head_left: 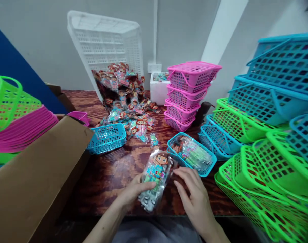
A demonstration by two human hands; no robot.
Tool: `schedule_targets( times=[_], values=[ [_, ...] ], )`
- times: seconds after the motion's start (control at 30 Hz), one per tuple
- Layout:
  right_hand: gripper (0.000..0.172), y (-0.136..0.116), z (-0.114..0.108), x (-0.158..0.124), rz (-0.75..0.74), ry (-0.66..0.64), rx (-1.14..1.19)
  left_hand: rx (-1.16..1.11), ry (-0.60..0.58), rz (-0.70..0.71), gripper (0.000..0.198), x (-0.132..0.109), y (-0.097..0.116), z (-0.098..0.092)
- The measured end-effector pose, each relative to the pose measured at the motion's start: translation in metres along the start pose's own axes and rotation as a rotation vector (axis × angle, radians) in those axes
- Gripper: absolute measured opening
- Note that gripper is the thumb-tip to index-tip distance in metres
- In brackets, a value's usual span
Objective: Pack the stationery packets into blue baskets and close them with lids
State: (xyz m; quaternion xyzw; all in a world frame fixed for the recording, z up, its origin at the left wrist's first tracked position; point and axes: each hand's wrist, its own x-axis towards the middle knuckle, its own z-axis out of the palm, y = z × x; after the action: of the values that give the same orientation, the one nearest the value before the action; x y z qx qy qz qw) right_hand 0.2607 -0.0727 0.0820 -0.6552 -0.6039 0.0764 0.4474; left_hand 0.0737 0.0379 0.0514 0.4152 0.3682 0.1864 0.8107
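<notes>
In the head view, my left hand (135, 189) is wrapped round the lower left side of a stack of clear plastic packets (156, 168). A cartoon figure is printed at the top, with green sticks showing through below. My right hand (193, 194) is just right of the packets, thumb and fingers apart; whether its fingertips touch the plastic edge I cannot tell. Beyond it stands a blue basket (212, 161) with similar packets lying inside. Two small packets (154, 140) lie on the dark wood table (111, 189) above the stack.
A tipped white crate (103, 37) spills a packet pile (128, 111) at the back. An upright blue basket (107, 148) stands left, beside a cardboard box (37, 175). Pink baskets (184, 101) are stacked behind. Green baskets (260, 189) and blue baskets (277, 104) crowd the right.
</notes>
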Motion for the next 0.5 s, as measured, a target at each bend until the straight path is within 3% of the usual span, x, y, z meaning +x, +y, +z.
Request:
schedule_targets(
  times=[0.13, 0.27, 0.4, 0.5],
  values=[
    [0.04, -0.009, -0.019, 0.004, -0.154, 0.03, -0.085, 0.049, -0.149, -0.034, 0.058, 0.007, 0.021, 0.012],
    [0.049, -0.013, -0.038, 0.023, -0.194, -0.023, -0.139, 0.22, -0.329, -0.064, 0.049, 0.026, 0.055, 0.026],
    [0.058, -0.004, -0.06, 0.063, -0.165, -0.336, -0.121, 0.535, -0.566, -0.053, 0.044, 0.056, 0.09, 0.044],
    [0.087, 0.015, -0.066, 0.089, -0.022, -0.644, -0.057, 0.548, -0.6, -0.048, 0.047, 0.077, 0.099, 0.059]
  ],
)
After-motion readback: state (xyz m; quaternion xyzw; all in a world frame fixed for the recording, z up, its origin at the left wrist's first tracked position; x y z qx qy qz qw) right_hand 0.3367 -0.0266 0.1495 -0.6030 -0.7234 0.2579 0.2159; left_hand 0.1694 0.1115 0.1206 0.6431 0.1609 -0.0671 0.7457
